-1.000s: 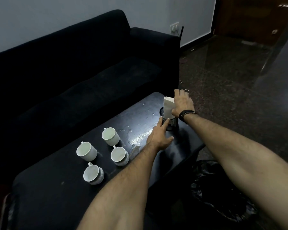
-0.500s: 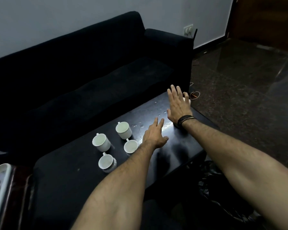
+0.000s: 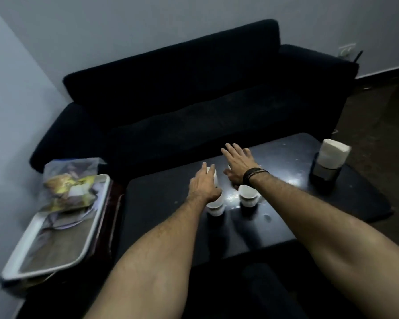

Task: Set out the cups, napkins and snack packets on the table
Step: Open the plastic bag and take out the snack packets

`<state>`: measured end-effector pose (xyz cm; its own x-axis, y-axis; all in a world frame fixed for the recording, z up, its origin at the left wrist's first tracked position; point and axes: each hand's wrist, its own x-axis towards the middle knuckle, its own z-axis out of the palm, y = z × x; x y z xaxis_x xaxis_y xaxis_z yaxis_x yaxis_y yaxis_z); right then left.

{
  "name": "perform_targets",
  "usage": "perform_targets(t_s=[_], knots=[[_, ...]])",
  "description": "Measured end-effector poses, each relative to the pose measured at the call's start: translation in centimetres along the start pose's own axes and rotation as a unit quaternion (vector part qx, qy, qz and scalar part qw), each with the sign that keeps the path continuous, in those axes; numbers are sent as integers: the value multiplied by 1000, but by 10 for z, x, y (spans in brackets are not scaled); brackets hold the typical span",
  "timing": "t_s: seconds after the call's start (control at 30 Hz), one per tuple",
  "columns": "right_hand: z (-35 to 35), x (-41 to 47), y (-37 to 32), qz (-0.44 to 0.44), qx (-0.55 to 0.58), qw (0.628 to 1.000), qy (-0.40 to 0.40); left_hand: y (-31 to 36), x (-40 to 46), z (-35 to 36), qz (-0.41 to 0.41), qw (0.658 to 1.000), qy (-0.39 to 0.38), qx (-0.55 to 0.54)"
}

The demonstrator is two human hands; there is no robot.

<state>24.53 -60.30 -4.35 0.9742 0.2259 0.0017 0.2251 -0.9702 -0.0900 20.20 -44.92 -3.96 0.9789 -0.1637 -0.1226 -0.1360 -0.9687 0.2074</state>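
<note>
Several white cups stand on the black table (image 3: 166,229); one cup (image 3: 247,197) shows fully, another cup (image 3: 215,208) peeks out below my left wrist, the rest are hidden under my hands. My left hand (image 3: 203,184) hovers over the cups, fingers apart, holding nothing. My right hand (image 3: 237,162), with a dark wristband, is spread flat over the far cups, empty. White napkins (image 3: 333,153) stand in a dark holder (image 3: 323,174) at the table's right end. Snack packets (image 3: 68,187) lie in a white tray (image 3: 28,256) to the left.
A black sofa (image 3: 194,107) runs behind the table. The tray rests on a dark wooden side stand (image 3: 114,203) against the left wall. Dark floor lies to the right, and a wall socket (image 3: 346,50) sits at the far right.
Both hands have left the napkin holder and moved left over the cups. The view has swung left, bringing the tray with snack packets into sight.
</note>
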Motion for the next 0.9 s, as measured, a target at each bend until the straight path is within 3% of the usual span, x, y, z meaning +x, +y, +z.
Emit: perform_targets(t_s=[0.47,0.7,0.9], knots=[[36,31,-305,-228,71,968,-82,-256,-116,-57,-199,978,49,19],[40,46,-381,-239,167,952,-95,-332,-143,-50,-254,961,112,-11],[55,71,-415,-197,229,945,-123,-383,-138,-20,-296,951,70,-62]])
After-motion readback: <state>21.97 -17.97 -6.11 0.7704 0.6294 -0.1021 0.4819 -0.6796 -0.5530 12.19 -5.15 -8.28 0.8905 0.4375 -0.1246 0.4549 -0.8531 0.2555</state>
